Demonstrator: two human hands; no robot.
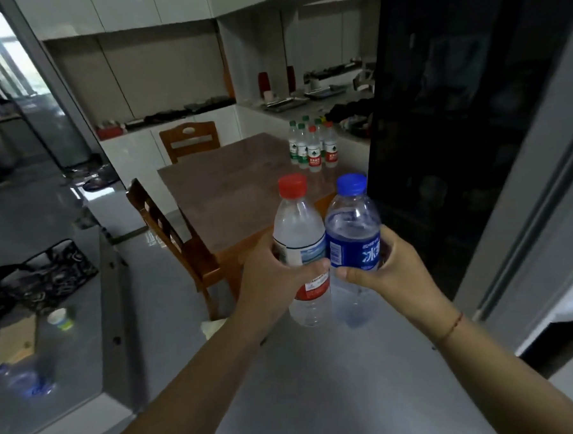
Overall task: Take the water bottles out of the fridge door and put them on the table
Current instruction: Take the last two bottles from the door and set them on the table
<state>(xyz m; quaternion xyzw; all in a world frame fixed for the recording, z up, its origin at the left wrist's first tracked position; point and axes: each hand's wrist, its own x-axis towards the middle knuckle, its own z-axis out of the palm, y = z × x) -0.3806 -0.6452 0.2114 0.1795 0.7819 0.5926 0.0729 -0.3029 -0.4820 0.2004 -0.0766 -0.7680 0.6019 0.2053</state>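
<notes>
My left hand grips a clear water bottle with a red cap around its label. My right hand grips a bottle with a blue cap and blue label. Both bottles are upright, side by side and touching, held in the air above the grey floor, short of the table. The brown wooden table stands ahead. Several small bottles with red and green caps are grouped on its far right corner. The dark fridge rises at the right, next to my right hand.
Two wooden chairs stand at the table, one on its near left and one at the far side. A black patterned bag lies at the left on the floor. White counters with trays run along the back wall.
</notes>
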